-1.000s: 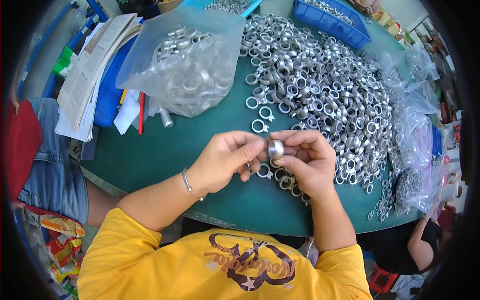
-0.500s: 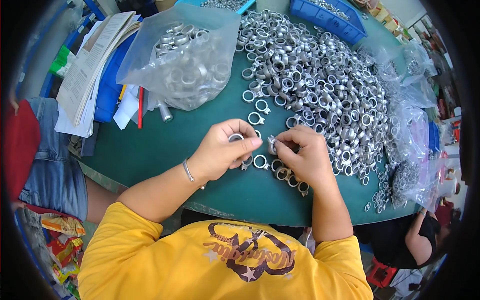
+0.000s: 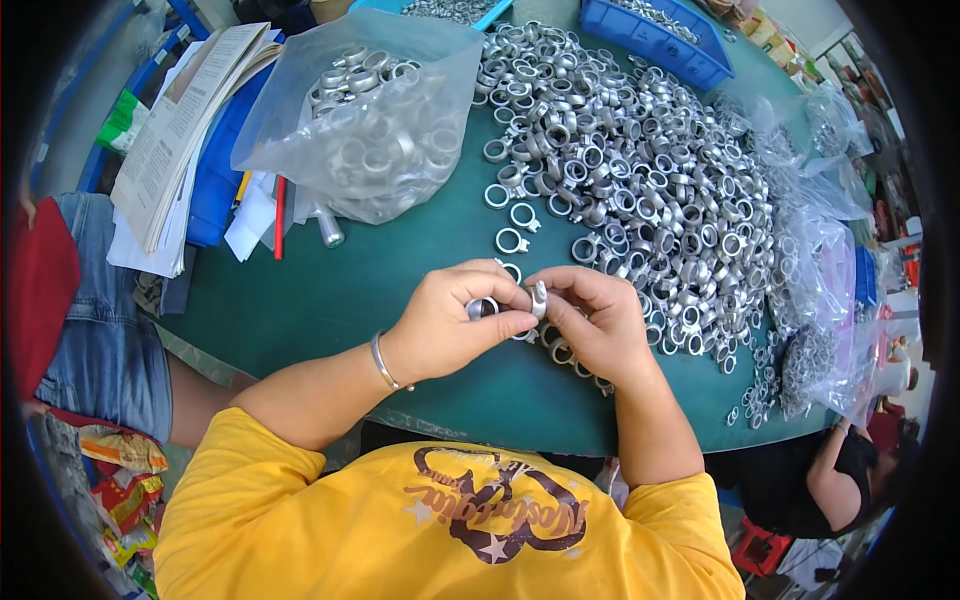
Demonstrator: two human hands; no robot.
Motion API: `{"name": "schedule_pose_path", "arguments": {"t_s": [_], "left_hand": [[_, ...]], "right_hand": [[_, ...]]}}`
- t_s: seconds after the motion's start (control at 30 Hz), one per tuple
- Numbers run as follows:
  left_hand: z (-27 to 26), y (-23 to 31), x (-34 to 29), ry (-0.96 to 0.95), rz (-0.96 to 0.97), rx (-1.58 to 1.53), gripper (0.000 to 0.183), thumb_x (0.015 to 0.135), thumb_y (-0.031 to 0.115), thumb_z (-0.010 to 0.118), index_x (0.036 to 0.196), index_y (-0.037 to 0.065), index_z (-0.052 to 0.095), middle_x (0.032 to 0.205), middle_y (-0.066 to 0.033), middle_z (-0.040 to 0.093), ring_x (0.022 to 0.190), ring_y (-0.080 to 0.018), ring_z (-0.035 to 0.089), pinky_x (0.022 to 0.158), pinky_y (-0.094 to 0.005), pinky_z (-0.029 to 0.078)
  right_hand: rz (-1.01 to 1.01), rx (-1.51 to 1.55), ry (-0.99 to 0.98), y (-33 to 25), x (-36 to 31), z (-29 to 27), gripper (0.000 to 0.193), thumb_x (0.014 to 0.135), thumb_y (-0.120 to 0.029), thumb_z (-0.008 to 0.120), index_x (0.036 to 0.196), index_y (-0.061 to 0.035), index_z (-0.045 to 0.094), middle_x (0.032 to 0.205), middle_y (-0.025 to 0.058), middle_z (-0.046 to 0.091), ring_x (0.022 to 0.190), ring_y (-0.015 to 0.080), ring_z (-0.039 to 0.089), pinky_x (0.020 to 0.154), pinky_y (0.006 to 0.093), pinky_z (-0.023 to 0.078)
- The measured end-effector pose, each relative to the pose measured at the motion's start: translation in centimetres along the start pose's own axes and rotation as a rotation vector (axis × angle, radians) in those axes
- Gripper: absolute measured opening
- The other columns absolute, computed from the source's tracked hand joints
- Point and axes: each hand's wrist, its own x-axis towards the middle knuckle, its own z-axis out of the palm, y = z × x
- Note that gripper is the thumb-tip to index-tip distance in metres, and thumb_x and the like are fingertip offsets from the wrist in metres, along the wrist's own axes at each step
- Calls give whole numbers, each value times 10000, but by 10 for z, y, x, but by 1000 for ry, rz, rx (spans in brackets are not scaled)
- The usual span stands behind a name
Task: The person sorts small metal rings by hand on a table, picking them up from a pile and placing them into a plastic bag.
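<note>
My left hand [image 3: 452, 312] and my right hand [image 3: 604, 318] meet over the table. Between their fingertips they pinch a silver metal ring [image 3: 539, 299] with a small lug, seen nearly edge-on. A second metal ring [image 3: 482, 308] sits within the curled fingers of my left hand. Several like rings lie on the table, partly hidden below my right hand. Just beyond the hands, a short row of loose rings [image 3: 511, 241] leads up to a large heap of lugged rings [image 3: 640, 170].
A clear plastic bag [image 3: 375, 150] of rings stands at the back left, by papers [image 3: 190, 130] and a red pen [image 3: 280, 218]. At the back right is a blue bin [image 3: 700, 62]. Plastic bags [image 3: 825, 260] of small parts line the right. Another person [image 3: 840, 480] sits at the right.
My hands have come together. My right hand has moved left with the ring, and my left fingers now touch it too, the second ring still in that hand.
</note>
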Motion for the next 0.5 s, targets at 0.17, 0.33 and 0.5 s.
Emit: {"name": "schedule_pose_path", "arguments": {"t_s": [0.17, 0.33, 0.5], "left_hand": [[0, 2, 0, 2, 136, 170, 109, 731, -5, 709, 821, 12, 651, 789, -71, 609, 703, -166, 585, 609, -255, 461], [1, 3, 0, -8, 181, 191, 106, 738, -11, 693, 828, 13, 643, 776, -68, 600, 691, -178, 583, 607, -262, 467], [0, 3, -1, -14, 166, 209, 125, 740, -21, 692, 839, 5, 620, 792, -65, 605, 686, -163, 582, 626, -260, 473]], "right_hand": [[97, 239, -37, -3, 4, -6, 160, 917, -63, 519, 1032, 9, 605, 775, 31, 628, 660, 79, 596, 553, 198, 478], [226, 423, -103, -6, 4, -11, 227, 966, -163, 465, 1034, 13, 592, 769, 40, 617, 650, 94, 607, 535, 198, 482], [186, 363, -113, -6, 4, -9, 184, 934, -137, 530, 1013, 14, 598, 794, 47, 622, 674, 105, 619, 563, 200, 491]]}}
